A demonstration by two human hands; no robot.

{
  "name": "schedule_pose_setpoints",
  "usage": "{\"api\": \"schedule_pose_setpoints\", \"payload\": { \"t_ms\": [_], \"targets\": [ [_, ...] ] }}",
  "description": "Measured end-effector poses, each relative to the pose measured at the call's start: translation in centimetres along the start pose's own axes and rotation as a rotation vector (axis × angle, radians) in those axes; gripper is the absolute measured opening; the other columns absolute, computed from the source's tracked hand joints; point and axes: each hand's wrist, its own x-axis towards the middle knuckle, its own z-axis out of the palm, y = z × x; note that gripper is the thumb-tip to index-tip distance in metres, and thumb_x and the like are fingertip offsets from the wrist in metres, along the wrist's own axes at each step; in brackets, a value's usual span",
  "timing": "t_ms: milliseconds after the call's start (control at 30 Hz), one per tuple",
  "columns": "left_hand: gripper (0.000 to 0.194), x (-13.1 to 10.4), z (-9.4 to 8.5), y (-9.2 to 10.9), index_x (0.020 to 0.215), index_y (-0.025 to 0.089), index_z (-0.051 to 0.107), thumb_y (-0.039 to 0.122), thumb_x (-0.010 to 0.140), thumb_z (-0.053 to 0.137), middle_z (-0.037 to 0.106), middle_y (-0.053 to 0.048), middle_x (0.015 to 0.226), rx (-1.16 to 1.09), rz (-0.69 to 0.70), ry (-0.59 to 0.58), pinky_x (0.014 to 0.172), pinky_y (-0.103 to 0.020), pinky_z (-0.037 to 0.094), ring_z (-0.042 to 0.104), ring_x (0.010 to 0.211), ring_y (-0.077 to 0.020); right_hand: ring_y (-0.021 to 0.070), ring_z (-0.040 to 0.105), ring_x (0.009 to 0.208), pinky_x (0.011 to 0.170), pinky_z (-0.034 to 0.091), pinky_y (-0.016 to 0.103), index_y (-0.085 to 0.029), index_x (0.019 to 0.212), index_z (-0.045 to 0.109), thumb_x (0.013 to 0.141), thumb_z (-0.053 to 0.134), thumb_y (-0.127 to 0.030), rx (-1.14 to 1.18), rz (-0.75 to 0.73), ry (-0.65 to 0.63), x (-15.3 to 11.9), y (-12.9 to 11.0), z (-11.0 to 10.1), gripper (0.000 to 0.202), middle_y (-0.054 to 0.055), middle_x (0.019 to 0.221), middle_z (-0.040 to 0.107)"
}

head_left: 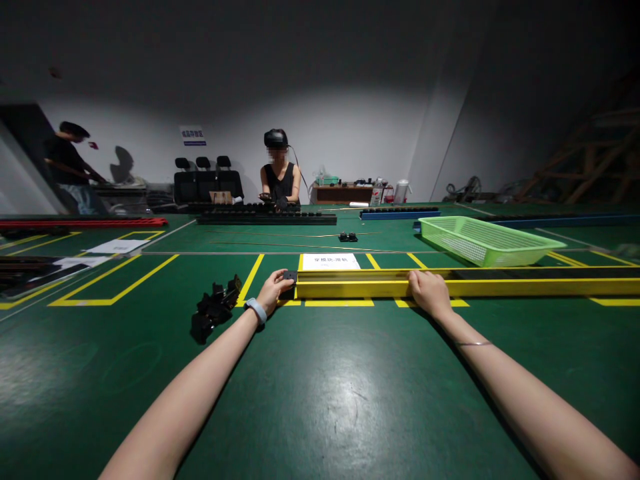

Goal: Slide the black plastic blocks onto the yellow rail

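A long yellow rail (353, 289) lies across the green table and runs out of view to the right. At its left end my left hand (273, 291) is closed on a small black block (289, 284), which sits against the rail's end; I cannot tell whether it is partly inside. My right hand (429, 291) grips the rail farther along, its fingers wrapped over the near wall. Left of my left hand lies a pile of black parts (214, 308). Behind the rail is a white paper label (331, 261).
A light green plastic basket (487, 243) stands behind the rail at right. Two small black parts (348, 237) lie mid-table. Black rails (265, 218), a blue rail (400, 214) and a red rail (145, 222) lie farther back. One person (281, 173) works opposite, another (73, 163) at far left.
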Motion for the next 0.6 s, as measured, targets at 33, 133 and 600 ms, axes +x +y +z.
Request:
{"api": "schedule_pose_setpoints", "payload": {
  "t_ms": [33,133,600],
  "targets": [
    [0.044,0.00,0.02,0.02,0.109,0.016,0.054,0.014,0.067,0.069,0.060,-0.011,0.114,0.003,-0.003,0.000,0.092,-0.034,0.046,0.061,0.099,-0.0173,0.0173,0.052,0.067,0.067,0.026,0.030,-0.017,0.071,0.057,0.094,0.024,-0.032,0.002,-0.002,0.001,0.00,0.00,-0.01,0.042,0.007,0.067,0.061],
    [0.044,-0.02,0.06,0.05,0.109,0.016,0.055,0.015,0.067,0.070,0.060,-0.010,0.114,0.005,-0.013,-0.002,0.092,-0.035,0.046,0.061,0.098,-0.0175,0.0171,0.051,0.066,0.066,0.025,0.030,-0.017,0.071,0.057,0.094,0.024,-0.032,0.005,-0.005,-0.002,0.04,0.02,-0.01,0.042,0.006,0.067,0.061],
    [0.050,0.11,-0.25,-0.45,0.112,0.017,0.058,0.028,0.065,0.074,0.056,-0.011,0.120,0.096,0.039,-0.014,0.096,-0.038,0.043,0.057,0.106,-0.0213,0.0170,0.053,0.068,0.067,0.026,0.029,-0.016,0.075,0.059,0.094,0.025,-0.034,-0.019,0.004,-0.003,0.09,0.13,0.30,0.043,0.007,0.067,0.062]
  ]
}}
